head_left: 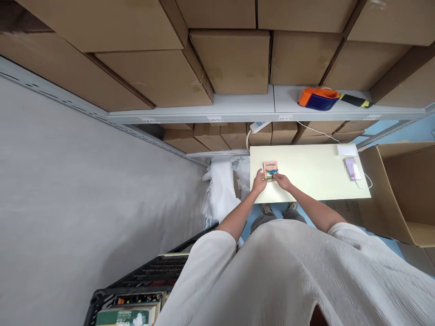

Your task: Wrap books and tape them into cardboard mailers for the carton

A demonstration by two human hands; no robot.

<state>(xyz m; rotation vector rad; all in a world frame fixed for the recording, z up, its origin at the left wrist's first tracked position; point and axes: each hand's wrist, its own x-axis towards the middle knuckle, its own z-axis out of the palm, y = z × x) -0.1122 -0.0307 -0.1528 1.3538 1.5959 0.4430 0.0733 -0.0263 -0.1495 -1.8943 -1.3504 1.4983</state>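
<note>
A small book [271, 168] with a pink cover and a colourful picture is between my two hands, over the left part of the pale yellow table [312, 176]. My left hand [260, 181] grips its left edge, fingers closed. At its lower right corner, my right hand [282, 181] has its thumb on the cover and its fingers closed round the edge. Whether the book touches the tabletop I cannot tell.
Cardboard boxes [234, 61] fill the shelves ahead. An orange and blue holder [318, 98] sits on the shelf ledge. An open carton [387, 194] stands right of the table. White wrapping [220, 185] lies left. A black crate [98, 299] with books is behind on the left.
</note>
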